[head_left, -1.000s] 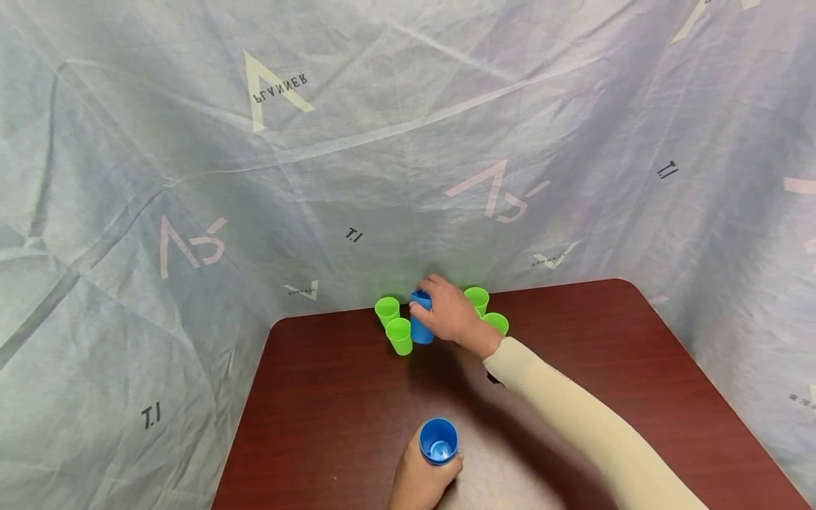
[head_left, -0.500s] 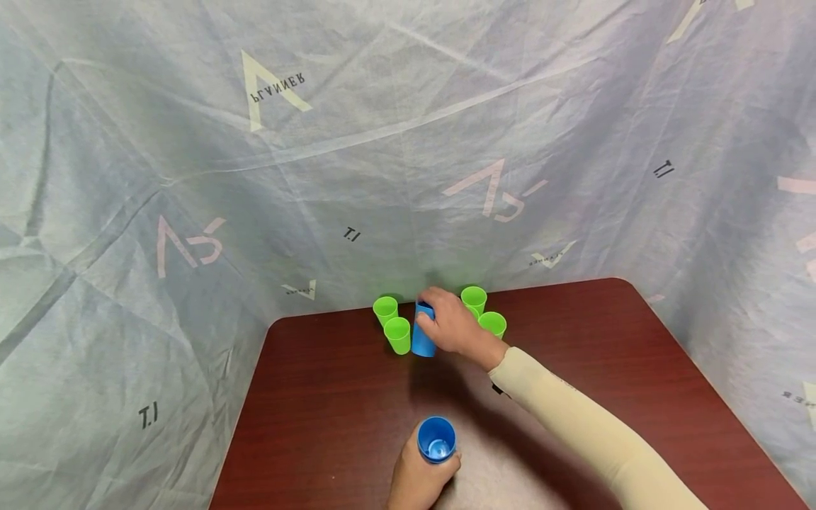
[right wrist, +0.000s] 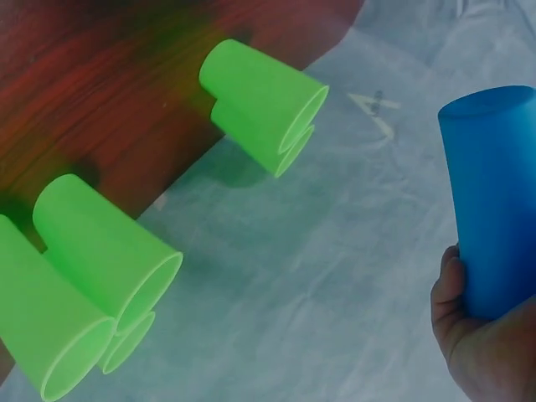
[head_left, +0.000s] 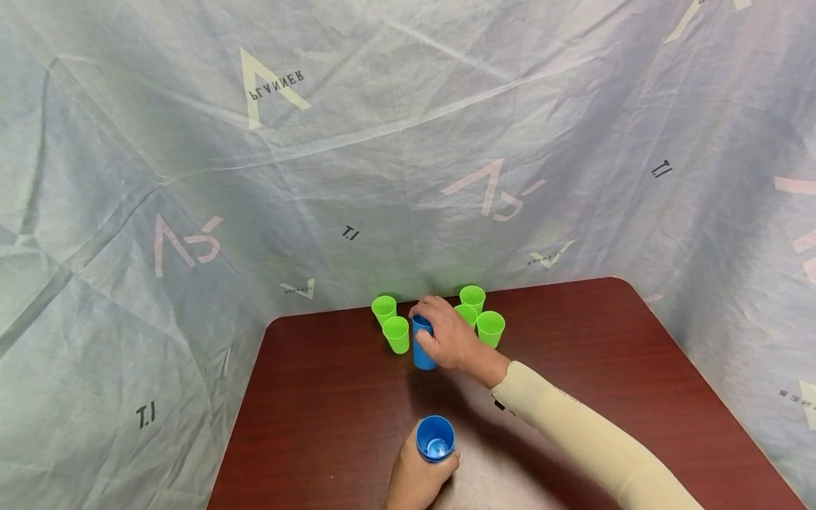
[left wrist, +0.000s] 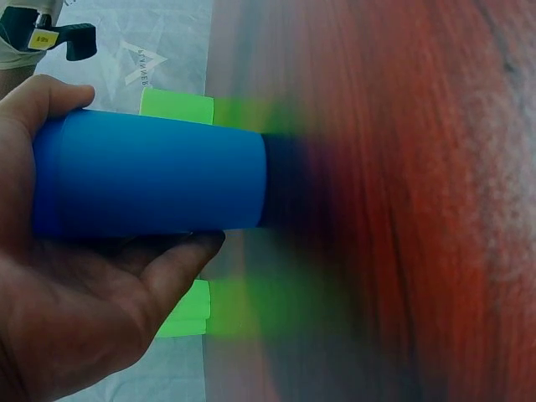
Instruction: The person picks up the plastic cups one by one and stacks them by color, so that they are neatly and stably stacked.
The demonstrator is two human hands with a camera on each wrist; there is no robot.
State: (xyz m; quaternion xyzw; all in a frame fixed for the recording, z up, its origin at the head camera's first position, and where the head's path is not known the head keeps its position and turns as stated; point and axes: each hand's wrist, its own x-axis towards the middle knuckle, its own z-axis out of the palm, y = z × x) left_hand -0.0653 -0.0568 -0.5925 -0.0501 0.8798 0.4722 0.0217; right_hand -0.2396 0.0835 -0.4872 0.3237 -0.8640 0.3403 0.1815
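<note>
In the head view, my left hand (head_left: 416, 476) grips an upright blue cup (head_left: 436, 438) near the front of the table, its mouth facing up. The thumb shows on the right side of that cup. Further back, my right hand (head_left: 449, 336) holds a second blue cup (head_left: 423, 354) from above, fingers over its rim and thumb against the near side. The left wrist view has the left hand (left wrist: 75, 318) curled round the blue cup (left wrist: 159, 172). At the right edge of the right wrist view, the right hand (right wrist: 494, 356) grips its blue cup (right wrist: 494, 201).
Two green cups (head_left: 397, 336) stand left of the right hand, upright and close together. Three more green cups (head_left: 491, 329) are grouped to its right, partly behind the hand. A grey printed cloth (head_left: 357, 170) hangs behind the dark red table (head_left: 331, 411).
My right hand has drawn its blue cup toward me, away from the back edge, so more of the right-hand green cups shows. The left hand keeps its grip in nearly the same place.
</note>
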